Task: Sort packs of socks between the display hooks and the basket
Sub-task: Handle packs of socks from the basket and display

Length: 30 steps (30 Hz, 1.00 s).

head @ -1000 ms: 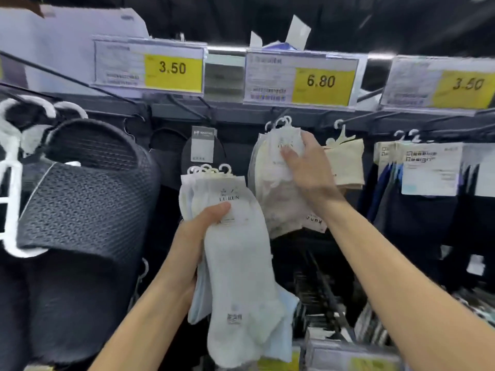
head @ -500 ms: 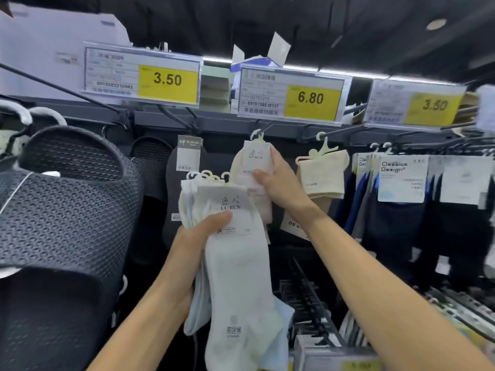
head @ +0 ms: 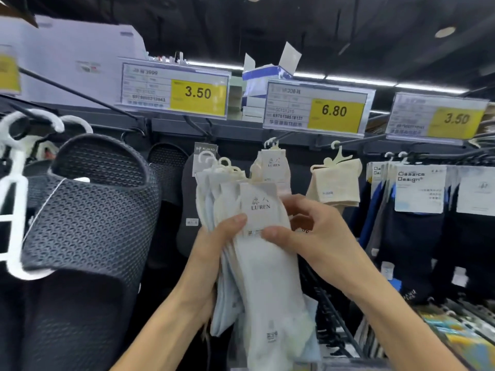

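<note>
The left hand (head: 214, 250) gripped a bundle of pale sock packs (head: 263, 285), thumb across the front label. The right hand (head: 316, 236) pinched the bundle beside that label. Behind, one matching pack (head: 273, 163) hung on a hook (head: 285, 135) beneath a price tag (head: 316, 108).

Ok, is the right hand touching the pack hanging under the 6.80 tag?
No, the right hand pinches the front pack of the bundle that the left hand grips, below the hanging pack.
</note>
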### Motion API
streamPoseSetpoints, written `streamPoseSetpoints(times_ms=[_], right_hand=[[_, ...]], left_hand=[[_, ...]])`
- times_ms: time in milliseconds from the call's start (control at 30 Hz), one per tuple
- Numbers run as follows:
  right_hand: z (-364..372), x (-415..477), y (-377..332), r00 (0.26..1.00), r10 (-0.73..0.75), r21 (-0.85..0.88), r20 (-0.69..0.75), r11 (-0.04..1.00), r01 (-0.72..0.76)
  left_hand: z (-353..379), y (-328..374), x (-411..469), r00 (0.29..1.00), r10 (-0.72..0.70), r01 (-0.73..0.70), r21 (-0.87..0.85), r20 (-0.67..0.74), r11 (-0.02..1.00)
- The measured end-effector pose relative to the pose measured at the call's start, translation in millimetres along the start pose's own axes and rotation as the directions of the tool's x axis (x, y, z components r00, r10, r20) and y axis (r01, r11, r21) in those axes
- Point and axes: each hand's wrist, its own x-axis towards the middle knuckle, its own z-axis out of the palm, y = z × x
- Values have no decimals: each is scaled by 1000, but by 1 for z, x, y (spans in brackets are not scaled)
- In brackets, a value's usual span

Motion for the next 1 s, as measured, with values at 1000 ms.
streamPoseSetpoints(times_ms=[1000], right_hand=[[-16, 63, 27, 913, 198, 230, -358, 966, -119]], left_hand=[[-4, -2, 6, 982, 51, -36, 83, -182, 996]])
